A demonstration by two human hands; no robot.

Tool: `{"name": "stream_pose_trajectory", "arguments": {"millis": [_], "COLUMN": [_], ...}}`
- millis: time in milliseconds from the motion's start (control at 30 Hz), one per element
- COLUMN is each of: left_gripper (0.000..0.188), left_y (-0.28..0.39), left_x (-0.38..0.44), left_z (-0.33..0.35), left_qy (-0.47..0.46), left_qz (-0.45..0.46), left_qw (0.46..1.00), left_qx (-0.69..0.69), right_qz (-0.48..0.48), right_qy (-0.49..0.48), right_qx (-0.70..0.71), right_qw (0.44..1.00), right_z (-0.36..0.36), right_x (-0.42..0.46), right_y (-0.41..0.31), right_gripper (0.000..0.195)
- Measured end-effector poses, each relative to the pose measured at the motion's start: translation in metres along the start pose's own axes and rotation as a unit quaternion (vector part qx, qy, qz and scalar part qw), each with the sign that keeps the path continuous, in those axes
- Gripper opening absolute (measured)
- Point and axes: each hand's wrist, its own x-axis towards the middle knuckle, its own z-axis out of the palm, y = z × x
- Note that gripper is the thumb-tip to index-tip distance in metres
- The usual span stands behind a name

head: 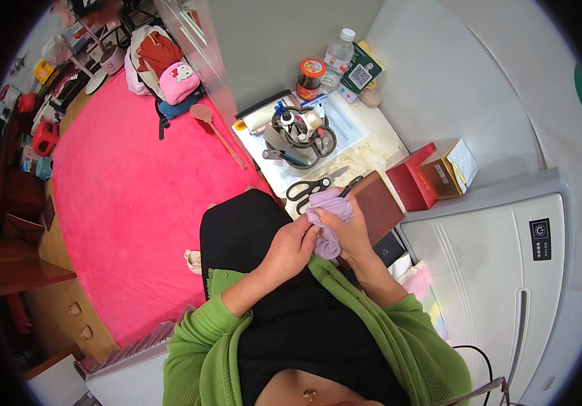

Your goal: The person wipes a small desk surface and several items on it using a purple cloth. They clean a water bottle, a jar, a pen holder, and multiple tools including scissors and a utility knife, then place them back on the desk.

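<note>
A crumpled lavender cloth [334, 209] is bunched up over my lap, close to the table's near edge. My right hand [354, 231] grips it from the right, thumb pressed across its folds. From the other side, my left hand [291, 246] pinches the cloth's edge; its fingertips are partly hidden. Just beyond the cloth lie scissors [303, 190] with black handles, blades pointing away to the right. A dark, slim object [352, 185] shows behind my right fingers, too covered to identify. Beside that hand is a brown, book-like item [376, 208].
A divided desk organizer [295, 165] holds pens and small bottles. Behind it stand a lidded jar [310, 80] and a plastic bottle [336, 63]. Red and gold boxes [412, 177] sit at the right, near a white appliance [484, 264]. A pink rug [133, 203] covers the floor at left.
</note>
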Motion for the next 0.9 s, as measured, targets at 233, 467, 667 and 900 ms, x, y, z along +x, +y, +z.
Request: {"name": "stream_pose_trajectory", "arguments": {"millis": [233, 467, 667, 900], "left_gripper": [0.019, 0.019, 0.018, 0.015], "left_y": [0.003, 0.008, -0.007, -0.006], "left_x": [0.007, 0.006, 0.001, 0.013], "left_z": [0.004, -0.002, -0.003, 0.01], "left_qy": [-0.06, -0.161, -0.145, -0.105], "left_qz": [-0.07, -0.231, -0.253, -0.209], "left_qw": [0.981, 0.876, 0.839, 0.908], "left_qx": [-0.17, -0.392, -0.46, -0.347], "right_qz": [-0.048, -0.116, -0.086, -0.068], "right_qy": [0.04, 0.097, 0.071, 0.056], "right_qx": [0.027, 0.002, 0.005, -0.08], "right_qw": [0.998, 0.989, 0.994, 0.993], "right_z": [-0.004, -0.018, -0.06, -0.035], "right_x": [0.011, 0.015, 0.024, 0.003], "right_y": [-0.016, -0.015, -0.026, 0.004], "right_gripper": [0.05, 0.033, 0.031, 0.049]}}
